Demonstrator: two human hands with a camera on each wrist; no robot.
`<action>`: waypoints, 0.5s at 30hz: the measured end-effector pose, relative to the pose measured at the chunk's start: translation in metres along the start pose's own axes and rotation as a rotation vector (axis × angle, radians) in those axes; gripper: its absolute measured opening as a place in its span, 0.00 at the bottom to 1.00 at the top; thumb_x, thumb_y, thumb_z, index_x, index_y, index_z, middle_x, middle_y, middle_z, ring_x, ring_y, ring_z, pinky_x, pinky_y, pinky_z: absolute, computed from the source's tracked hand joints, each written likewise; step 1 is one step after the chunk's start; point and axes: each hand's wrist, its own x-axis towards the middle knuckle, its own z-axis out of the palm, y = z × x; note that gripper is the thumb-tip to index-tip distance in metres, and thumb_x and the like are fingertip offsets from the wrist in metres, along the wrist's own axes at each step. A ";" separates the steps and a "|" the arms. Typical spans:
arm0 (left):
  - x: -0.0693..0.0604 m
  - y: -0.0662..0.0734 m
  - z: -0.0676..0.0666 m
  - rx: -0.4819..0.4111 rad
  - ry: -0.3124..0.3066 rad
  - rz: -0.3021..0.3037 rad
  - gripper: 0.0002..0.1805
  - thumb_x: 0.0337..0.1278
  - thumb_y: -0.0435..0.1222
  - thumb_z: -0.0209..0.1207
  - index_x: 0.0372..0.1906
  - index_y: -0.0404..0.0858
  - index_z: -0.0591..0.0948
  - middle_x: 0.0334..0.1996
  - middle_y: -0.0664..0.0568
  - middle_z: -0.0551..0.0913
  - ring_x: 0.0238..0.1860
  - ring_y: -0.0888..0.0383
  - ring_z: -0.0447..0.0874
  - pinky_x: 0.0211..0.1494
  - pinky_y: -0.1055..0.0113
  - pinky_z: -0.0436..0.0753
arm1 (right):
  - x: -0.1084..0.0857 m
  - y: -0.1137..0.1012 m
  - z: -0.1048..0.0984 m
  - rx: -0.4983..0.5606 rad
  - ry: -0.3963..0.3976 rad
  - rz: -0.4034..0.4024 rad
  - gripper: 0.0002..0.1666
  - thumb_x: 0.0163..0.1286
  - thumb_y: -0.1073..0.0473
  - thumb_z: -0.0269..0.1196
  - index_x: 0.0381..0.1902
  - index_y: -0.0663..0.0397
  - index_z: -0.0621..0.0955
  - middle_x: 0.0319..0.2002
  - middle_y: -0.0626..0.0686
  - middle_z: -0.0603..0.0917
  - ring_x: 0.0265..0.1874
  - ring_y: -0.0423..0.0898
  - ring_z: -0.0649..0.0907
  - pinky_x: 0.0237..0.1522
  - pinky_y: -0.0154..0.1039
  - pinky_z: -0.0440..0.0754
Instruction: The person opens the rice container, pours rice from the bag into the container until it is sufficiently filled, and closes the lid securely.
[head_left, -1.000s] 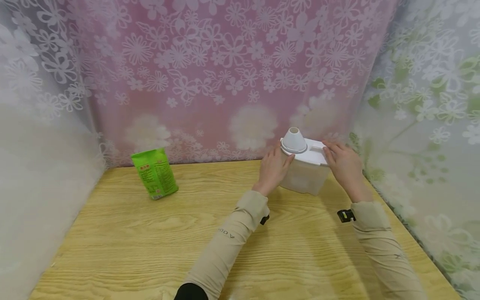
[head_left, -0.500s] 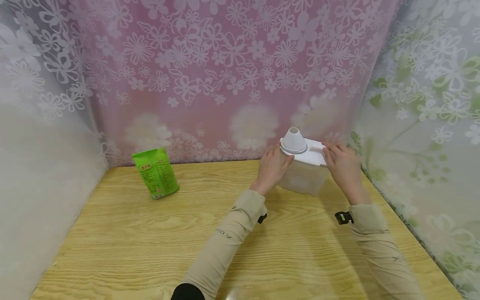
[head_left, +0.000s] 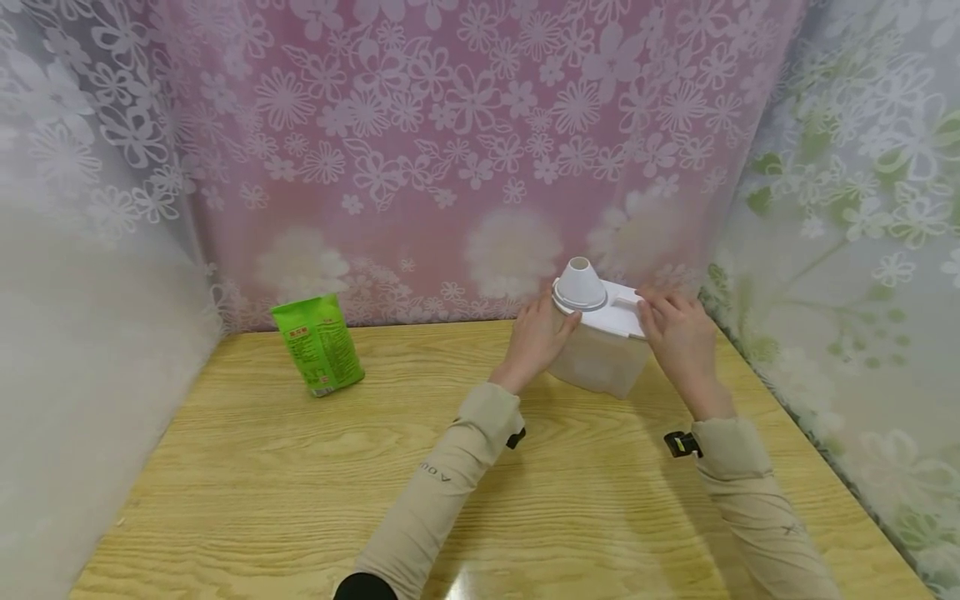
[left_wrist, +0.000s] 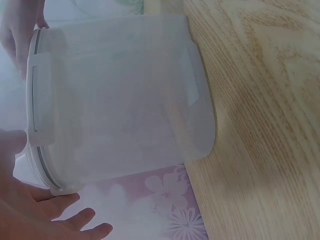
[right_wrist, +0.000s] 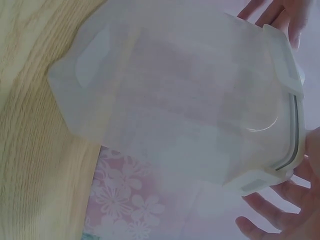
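A translucent container (head_left: 596, 362) with a white lid (head_left: 617, 317) and a white cone-shaped spout stands near the table's back edge. My left hand (head_left: 534, 342) grips its left end beside the spout, thumb at the front of the lid. At the opposite end my right hand (head_left: 682, 342) holds the lid's edge, close to the raised handle. In the left wrist view, the container (left_wrist: 125, 100) looks empty, and fingers of my left hand (left_wrist: 42, 215) reach past the lid's rim. The right wrist view shows my right hand (right_wrist: 295, 205) at the lid's other corner.
A green printed bag (head_left: 321, 346) stands at the back left of the wooden table (head_left: 300, 500). Behind the table hangs a pink flowered curtain (head_left: 450, 192); pale flowered curtains flank both sides.
The container has shifted slightly left and toward me, with both hands moving along on it. The green bag looks the same apart from a small shift of the head view.
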 end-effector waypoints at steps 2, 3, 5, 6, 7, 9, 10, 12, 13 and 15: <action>-0.002 -0.002 -0.001 -0.015 -0.001 -0.008 0.42 0.77 0.55 0.49 0.80 0.32 0.53 0.75 0.39 0.64 0.76 0.42 0.60 0.79 0.52 0.58 | -0.001 -0.002 0.001 0.009 0.010 -0.012 0.14 0.74 0.58 0.63 0.50 0.62 0.86 0.40 0.67 0.85 0.40 0.72 0.80 0.42 0.64 0.77; -0.002 -0.002 -0.001 -0.021 0.003 -0.008 0.43 0.76 0.55 0.49 0.80 0.32 0.53 0.75 0.39 0.64 0.76 0.42 0.60 0.79 0.51 0.58 | -0.001 -0.003 0.001 0.014 0.011 -0.016 0.14 0.74 0.58 0.63 0.50 0.62 0.87 0.40 0.67 0.85 0.40 0.72 0.80 0.43 0.64 0.77; -0.003 -0.004 -0.002 -0.033 0.007 -0.006 0.43 0.76 0.56 0.50 0.80 0.33 0.52 0.76 0.39 0.63 0.77 0.42 0.59 0.79 0.51 0.57 | -0.002 -0.005 0.001 0.025 0.008 -0.022 0.14 0.74 0.59 0.63 0.50 0.62 0.87 0.40 0.67 0.85 0.41 0.71 0.79 0.45 0.64 0.77; -0.004 -0.005 -0.002 -0.039 0.012 -0.001 0.44 0.75 0.56 0.50 0.80 0.33 0.51 0.76 0.39 0.63 0.77 0.42 0.58 0.79 0.50 0.57 | -0.003 -0.006 0.001 0.029 0.006 -0.026 0.14 0.74 0.59 0.63 0.50 0.62 0.87 0.41 0.67 0.85 0.41 0.70 0.79 0.46 0.64 0.76; -0.004 -0.007 -0.002 -0.039 0.013 0.001 0.44 0.75 0.56 0.50 0.81 0.34 0.51 0.76 0.39 0.62 0.77 0.42 0.58 0.79 0.50 0.57 | -0.003 -0.006 0.001 0.027 0.002 -0.032 0.14 0.74 0.59 0.63 0.50 0.62 0.87 0.41 0.66 0.85 0.42 0.70 0.79 0.47 0.63 0.76; -0.005 -0.009 -0.002 -0.042 0.014 0.005 0.44 0.75 0.56 0.50 0.81 0.34 0.50 0.77 0.40 0.61 0.77 0.42 0.58 0.80 0.51 0.56 | -0.005 -0.007 0.002 0.026 0.000 -0.046 0.14 0.73 0.59 0.63 0.50 0.62 0.87 0.41 0.66 0.86 0.41 0.69 0.80 0.47 0.63 0.77; -0.006 -0.010 -0.003 -0.048 0.014 0.003 0.44 0.75 0.56 0.50 0.81 0.35 0.51 0.77 0.40 0.61 0.77 0.43 0.58 0.80 0.51 0.56 | -0.005 -0.008 0.002 0.027 0.000 -0.053 0.14 0.73 0.59 0.64 0.50 0.62 0.87 0.41 0.65 0.86 0.41 0.69 0.80 0.47 0.63 0.77; -0.007 -0.013 -0.004 -0.059 0.016 0.007 0.43 0.75 0.56 0.50 0.81 0.35 0.51 0.77 0.40 0.60 0.77 0.42 0.57 0.80 0.50 0.56 | -0.006 -0.009 0.002 0.030 0.006 -0.069 0.13 0.72 0.60 0.65 0.49 0.62 0.87 0.40 0.65 0.86 0.41 0.69 0.80 0.46 0.63 0.77; -0.008 -0.014 -0.004 -0.063 0.013 0.007 0.44 0.75 0.56 0.51 0.81 0.35 0.51 0.77 0.41 0.60 0.77 0.42 0.56 0.80 0.50 0.56 | -0.007 -0.010 0.002 0.030 0.010 -0.076 0.13 0.72 0.60 0.65 0.49 0.62 0.87 0.40 0.65 0.86 0.40 0.69 0.80 0.46 0.62 0.77; -0.009 -0.015 -0.006 -0.073 0.014 0.009 0.44 0.75 0.56 0.51 0.81 0.35 0.51 0.78 0.40 0.60 0.78 0.41 0.56 0.80 0.49 0.55 | -0.007 -0.011 0.002 0.030 0.018 -0.086 0.13 0.71 0.60 0.66 0.49 0.62 0.88 0.39 0.65 0.86 0.39 0.69 0.79 0.45 0.62 0.77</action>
